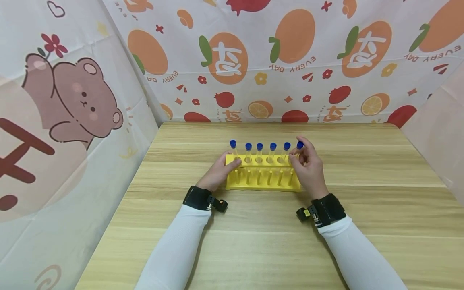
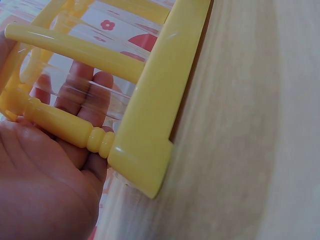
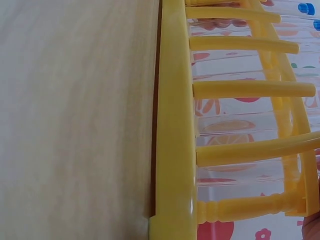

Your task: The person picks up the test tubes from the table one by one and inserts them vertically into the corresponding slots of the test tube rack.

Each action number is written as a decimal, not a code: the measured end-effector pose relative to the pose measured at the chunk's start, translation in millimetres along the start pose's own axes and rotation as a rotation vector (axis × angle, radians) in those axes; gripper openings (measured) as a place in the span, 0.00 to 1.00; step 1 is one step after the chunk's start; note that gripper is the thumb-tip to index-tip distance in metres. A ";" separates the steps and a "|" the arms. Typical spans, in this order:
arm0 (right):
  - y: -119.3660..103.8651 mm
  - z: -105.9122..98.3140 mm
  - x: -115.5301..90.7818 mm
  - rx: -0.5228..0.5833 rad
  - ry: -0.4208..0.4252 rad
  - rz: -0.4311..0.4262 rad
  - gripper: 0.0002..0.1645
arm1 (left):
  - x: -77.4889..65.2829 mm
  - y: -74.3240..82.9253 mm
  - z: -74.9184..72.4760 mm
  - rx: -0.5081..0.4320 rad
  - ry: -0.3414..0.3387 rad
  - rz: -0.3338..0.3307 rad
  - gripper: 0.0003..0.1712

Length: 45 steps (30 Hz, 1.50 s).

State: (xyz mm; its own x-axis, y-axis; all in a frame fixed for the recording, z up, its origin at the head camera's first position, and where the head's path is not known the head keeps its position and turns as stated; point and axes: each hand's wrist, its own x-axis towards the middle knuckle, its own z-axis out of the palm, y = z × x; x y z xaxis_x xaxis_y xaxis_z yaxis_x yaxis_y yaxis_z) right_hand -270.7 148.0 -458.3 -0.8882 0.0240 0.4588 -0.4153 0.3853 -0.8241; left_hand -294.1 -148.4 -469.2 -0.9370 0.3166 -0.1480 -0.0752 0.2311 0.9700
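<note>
A yellow test tube rack (image 1: 262, 187) stands on the table, its top plate holding a row of several clear test tubes with blue caps (image 1: 259, 146). My left hand (image 1: 216, 173) grips the rack's left end, thumb over the top plate. In the left wrist view its fingers (image 2: 102, 87) reach behind the turned end post (image 2: 65, 122). At the other end, my right hand (image 1: 311, 171) pinches the rightmost test tube (image 1: 300, 145) near its blue cap, thumb in front and a finger behind. Only a sliver of that hand shows in the right wrist view.
The wood-grain table (image 1: 253, 249) extends around the rack on all sides. Behind it hangs a white cloth (image 1: 261, 92) printed with fruit, and a bear-print cloth (image 1: 108, 181) hangs on the left. Yellow pegs (image 3: 250, 89) rise from the rack's base.
</note>
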 end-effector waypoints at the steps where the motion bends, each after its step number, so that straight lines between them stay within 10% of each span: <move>1: 0.7 -0.2 -0.1 0.001 0.001 -0.005 0.33 | -0.2 0.3 0.0 -0.001 0.001 0.000 0.32; 27: 3.2 1.4 -1.0 -0.050 0.012 -0.079 0.19 | 0.8 -2.6 1.2 0.010 -0.002 0.017 0.33; 45: 4.8 -0.1 2.5 -0.035 0.003 -0.087 0.31 | 5.3 -5.2 -0.7 0.015 0.003 0.038 0.31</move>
State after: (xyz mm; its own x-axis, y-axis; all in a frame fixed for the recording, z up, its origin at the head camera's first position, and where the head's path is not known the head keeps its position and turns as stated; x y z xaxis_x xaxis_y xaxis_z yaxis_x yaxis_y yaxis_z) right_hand -274.8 150.0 -461.1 -0.8486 -0.0086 0.5289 -0.4835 0.4180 -0.7691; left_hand -299.0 -148.6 -475.0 -0.9400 0.3228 -0.1105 -0.0342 0.2331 0.9719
